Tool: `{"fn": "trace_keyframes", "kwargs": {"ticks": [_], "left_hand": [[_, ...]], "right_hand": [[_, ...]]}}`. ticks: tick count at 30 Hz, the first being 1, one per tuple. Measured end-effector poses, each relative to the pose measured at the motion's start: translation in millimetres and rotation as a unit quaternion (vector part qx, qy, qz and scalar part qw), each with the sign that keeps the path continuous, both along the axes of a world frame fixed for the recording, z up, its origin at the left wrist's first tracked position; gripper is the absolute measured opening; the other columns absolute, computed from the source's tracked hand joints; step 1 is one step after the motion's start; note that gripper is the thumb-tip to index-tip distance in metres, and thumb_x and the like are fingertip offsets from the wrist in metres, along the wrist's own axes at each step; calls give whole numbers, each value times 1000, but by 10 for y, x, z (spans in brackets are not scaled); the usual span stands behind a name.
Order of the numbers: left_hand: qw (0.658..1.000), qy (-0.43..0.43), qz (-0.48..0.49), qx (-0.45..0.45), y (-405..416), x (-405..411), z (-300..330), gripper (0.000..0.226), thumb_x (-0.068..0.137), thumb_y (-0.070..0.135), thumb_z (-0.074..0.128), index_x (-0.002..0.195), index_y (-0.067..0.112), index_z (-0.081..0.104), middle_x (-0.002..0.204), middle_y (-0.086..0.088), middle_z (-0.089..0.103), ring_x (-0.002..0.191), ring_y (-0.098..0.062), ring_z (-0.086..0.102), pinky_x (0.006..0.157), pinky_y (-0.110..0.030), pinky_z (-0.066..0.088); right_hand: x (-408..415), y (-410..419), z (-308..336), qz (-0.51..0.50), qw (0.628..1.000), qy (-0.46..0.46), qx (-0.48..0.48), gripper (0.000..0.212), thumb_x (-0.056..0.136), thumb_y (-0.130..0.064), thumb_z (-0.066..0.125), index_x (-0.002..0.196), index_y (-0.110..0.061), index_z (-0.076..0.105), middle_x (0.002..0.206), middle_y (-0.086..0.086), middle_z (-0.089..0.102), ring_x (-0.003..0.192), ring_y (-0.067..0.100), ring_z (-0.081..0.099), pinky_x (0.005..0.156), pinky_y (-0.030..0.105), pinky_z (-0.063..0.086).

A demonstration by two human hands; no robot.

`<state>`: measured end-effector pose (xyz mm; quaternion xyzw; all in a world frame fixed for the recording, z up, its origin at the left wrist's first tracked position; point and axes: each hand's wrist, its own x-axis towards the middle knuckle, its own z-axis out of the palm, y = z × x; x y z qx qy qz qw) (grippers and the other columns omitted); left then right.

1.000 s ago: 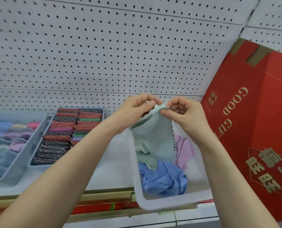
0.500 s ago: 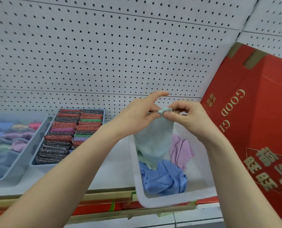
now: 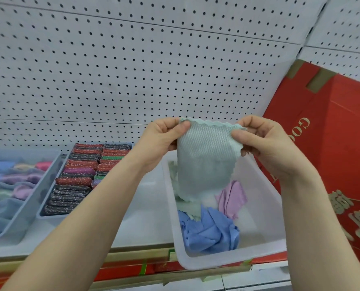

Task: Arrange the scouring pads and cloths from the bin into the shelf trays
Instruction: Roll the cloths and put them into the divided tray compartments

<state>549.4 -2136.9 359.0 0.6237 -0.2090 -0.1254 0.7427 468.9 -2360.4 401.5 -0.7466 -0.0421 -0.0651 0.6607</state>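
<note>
A pegboard (image 3: 153,66) is seen behind the shelf (image 3: 145,217), with a red carton (image 3: 338,148) leaned against it at the right. Three containers are carried on the shelf. At the right, a clear bin (image 3: 265,248) is set with its near end past the shelf edge. In the middle, a pad tray (image 3: 48,206) is seen packed in two rows with scouring pads (image 3: 78,175); this part of the task is judged largely done. At the far left, a cloth tray (image 3: 23,223) is partly filled with folded cloths (image 3: 17,181), and room is left toward its near end.

Inside the bin, a blue cloth (image 3: 212,232), a pink cloth (image 3: 231,198) and a pale green piece (image 3: 189,207) are left crumpled; at least these three remain to be folded and moved.

A mint cloth (image 3: 204,162) is held above the bin, hanging flat from its top edge. One upper corner is pinched by the left hand (image 3: 164,141), the other by the right hand (image 3: 265,143); the fingers (image 3: 238,136) of each hand are curled closed on the fabric. The cloth is judged to be at the spreading stage, not yet folded or placed.
</note>
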Motion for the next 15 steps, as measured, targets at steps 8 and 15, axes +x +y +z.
{"fn": "trace_keyframes", "kwargs": {"ticks": [8,15], "left_hand": [[991,-1,109,78,-419,84,-354,63,75,55,61,74,-7,48,70,-9,42,68,-22,37,69,-39,40],[994,-70,54,61,-460,-141,-199,20,95,14,59,98,27,74,95,-2,76,99,-15,70,99,-48,50]], "right_hand": [[368,279,-316,-230,954,-3,-194,13,84,-15,68,74,-13,59,63,3,66,57,11,69,55,27,53],[305,379,-286,-119,984,-41,-125,18,91,-25,66,79,-17,77,70,6,72,67,8,60,61,21,44]]}}
